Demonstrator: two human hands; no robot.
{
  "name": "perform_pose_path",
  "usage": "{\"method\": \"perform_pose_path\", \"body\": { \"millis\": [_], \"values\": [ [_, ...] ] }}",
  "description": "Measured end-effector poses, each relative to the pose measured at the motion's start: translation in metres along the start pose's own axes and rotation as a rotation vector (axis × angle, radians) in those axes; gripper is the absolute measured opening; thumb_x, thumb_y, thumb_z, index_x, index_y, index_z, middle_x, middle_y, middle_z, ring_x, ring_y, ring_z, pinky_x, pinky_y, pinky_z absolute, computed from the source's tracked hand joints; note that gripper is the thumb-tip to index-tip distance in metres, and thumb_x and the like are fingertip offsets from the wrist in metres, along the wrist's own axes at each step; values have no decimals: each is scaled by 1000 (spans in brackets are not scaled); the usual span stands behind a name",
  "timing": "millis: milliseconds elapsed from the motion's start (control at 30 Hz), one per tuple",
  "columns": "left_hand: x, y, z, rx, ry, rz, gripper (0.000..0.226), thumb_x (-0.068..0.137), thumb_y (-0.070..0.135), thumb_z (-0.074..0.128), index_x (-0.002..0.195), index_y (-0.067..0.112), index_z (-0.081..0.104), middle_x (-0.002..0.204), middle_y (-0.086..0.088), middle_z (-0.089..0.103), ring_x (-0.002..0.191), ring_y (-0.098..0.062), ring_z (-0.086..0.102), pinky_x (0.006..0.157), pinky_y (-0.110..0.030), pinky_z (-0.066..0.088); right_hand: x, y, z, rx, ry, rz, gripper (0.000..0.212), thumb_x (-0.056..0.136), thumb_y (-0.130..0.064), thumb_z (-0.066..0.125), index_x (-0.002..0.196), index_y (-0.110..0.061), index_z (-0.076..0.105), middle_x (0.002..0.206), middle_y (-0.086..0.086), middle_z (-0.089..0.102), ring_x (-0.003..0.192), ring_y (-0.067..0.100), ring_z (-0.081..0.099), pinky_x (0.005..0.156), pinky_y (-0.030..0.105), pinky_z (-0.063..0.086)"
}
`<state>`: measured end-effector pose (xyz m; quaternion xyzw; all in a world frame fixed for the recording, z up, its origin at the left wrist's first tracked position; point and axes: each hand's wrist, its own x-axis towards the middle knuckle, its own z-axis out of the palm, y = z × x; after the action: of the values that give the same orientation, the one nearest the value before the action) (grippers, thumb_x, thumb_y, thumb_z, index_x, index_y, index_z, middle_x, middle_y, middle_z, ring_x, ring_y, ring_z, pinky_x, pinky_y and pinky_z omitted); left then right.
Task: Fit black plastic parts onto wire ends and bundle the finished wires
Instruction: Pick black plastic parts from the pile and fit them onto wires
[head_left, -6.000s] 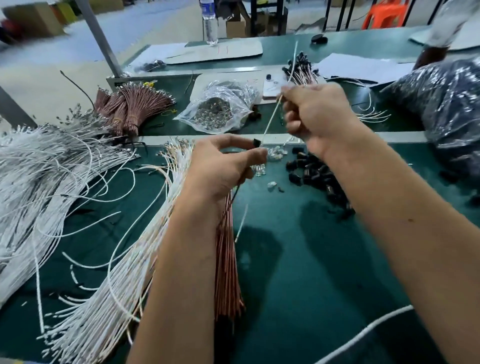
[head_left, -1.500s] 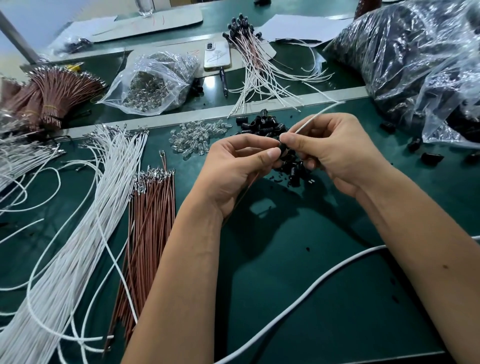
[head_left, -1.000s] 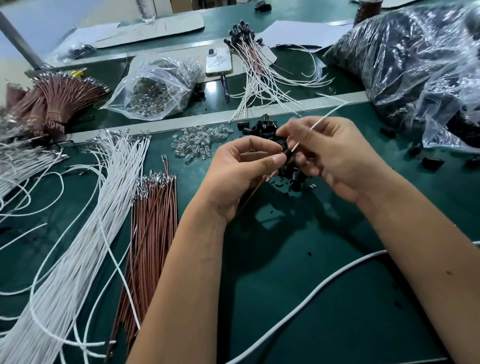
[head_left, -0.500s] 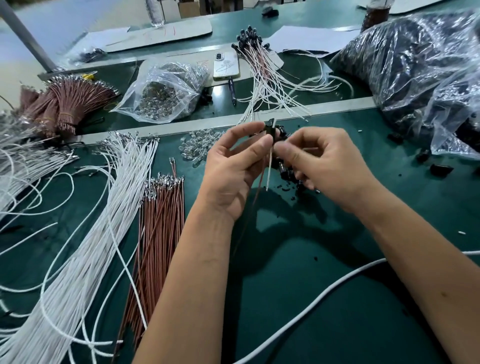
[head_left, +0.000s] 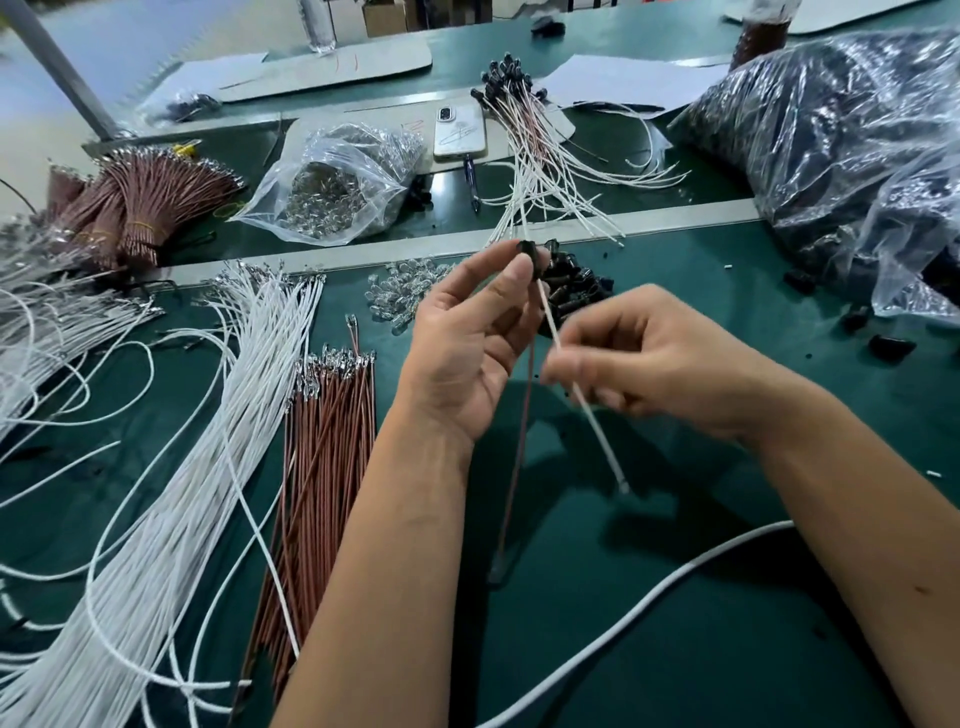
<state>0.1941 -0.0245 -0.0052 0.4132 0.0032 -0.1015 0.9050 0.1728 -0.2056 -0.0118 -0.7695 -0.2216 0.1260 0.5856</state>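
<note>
Black plastic part (head_left: 529, 250), small, cap-shaped: pinched between thumb and forefinger of the left hand (head_left: 470, 343), raised above the dark green work mat (head_left: 675, 597). Thin white wire (head_left: 582, 400) and thin brown wire (head_left: 522, 426): both hang from the part, the white one slanting down to the right, the brown one dropping nearly straight. Right hand (head_left: 660, 364): blurred, fingers curled round the white wire partway along its length. Loose heap of black plastic parts (head_left: 576, 291): on the mat just behind the hands. Unfitted stock: fan of white wires (head_left: 197, 415) and row of brown wires (head_left: 327, 431), left of the hands. Finished pile of capped wires (head_left: 530, 135): beyond the grey table rail (head_left: 649, 221). Step in hand, by judgement: seating or checking the wires in the part. Next move likely calls for setting this piece with the finished pile, then picking up fresh wires and a loose part.
</note>
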Motion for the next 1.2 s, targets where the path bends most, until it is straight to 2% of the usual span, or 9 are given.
{"method": "perform_pose_path", "body": {
  "millis": [100, 267, 300, 400, 467, 667, 867, 1067, 1200],
  "values": [
    [-1, -3, 2, 81, -34, 5, 30, 72, 7, 71, 101, 6, 68, 86, -6, 76, 66, -12, 68, 66, -23, 55, 7, 3, 6, 156, 208, -33, 25, 88, -34, 75, 81, -10, 76, 60, 3, 60, 45, 8, 45, 39, 16, 33],
    [1, 3, -2, -62, 6, 2, 33, 76, 8, 69, 108, 2, 66, 83, -5, 76, 68, -10, 68, 65, -16, 56, -5, 4, 0, 7, -317, 87, 21, 95, -28, 74, 84, -10, 78, 63, 7, 66, 47, 8, 52, 37, 16, 36],
    [2, 4, -3, -50, 19, -2, 33, 76, 8, 70, 108, 2, 66, 83, -5, 76, 68, -10, 68, 64, -16, 55, -4, 4, 3, -15, -320, 99, 24, 95, -31, 73, 85, -10, 78, 64, 10, 66, 48, 8, 52, 38, 16, 36],
    [3, 2, -3, 130, 54, -32, 18, 81, 3, 69, 99, 6, 68, 83, -6, 76, 65, -11, 66, 59, -18, 55, 7, 6, 15, 138, 58, 122, 41, 93, -40, 74, 88, 0, 72, 62, 14, 59, 45, 8, 46, 38, 15, 30],
    [2, -2, -3, 217, 61, -52, 14, 85, 0, 68, 96, 8, 69, 85, -7, 76, 65, -13, 67, 58, -19, 55, 12, 7, 18, 200, 235, 108, 30, 96, -31, 71, 83, -4, 73, 56, 4, 54, 43, 8, 43, 38, 15, 27],
    [7, -5, -5, 84, 113, -12, 14, 88, -5, 65, 99, 4, 68, 85, -9, 76, 66, -12, 69, 62, -19, 55, 6, 4, 10, 103, 66, 181, 36, 88, -38, 71, 82, -3, 75, 62, 8, 62, 43, 9, 46, 36, 15, 27],
    [7, -16, 1, 214, 165, 38, 13, 87, -5, 68, 94, 5, 70, 82, -8, 74, 65, -14, 64, 58, -21, 52, 19, 8, 25, 84, 396, 135, 30, 102, -21, 65, 87, 3, 70, 52, -2, 53, 41, 10, 43, 36, 16, 28],
    [11, -13, -4, 93, 228, 62, 12, 91, -3, 65, 98, 5, 68, 86, -9, 74, 63, -11, 64, 60, -19, 52, 12, 5, 21, -14, 241, 159, 32, 101, -24, 68, 77, -3, 70, 52, 0, 58, 42, 13, 44, 37, 17, 31],
    [10, -20, 0, 171, 178, 54, 11, 90, -1, 67, 99, 5, 69, 88, -9, 75, 74, -17, 68, 70, -27, 55, 18, 5, 25, -89, 452, 41, 30, 99, -28, 69, 77, -9, 72, 57, 5, 61, 46, 14, 49, 42, 22, 36]
  ]
}}
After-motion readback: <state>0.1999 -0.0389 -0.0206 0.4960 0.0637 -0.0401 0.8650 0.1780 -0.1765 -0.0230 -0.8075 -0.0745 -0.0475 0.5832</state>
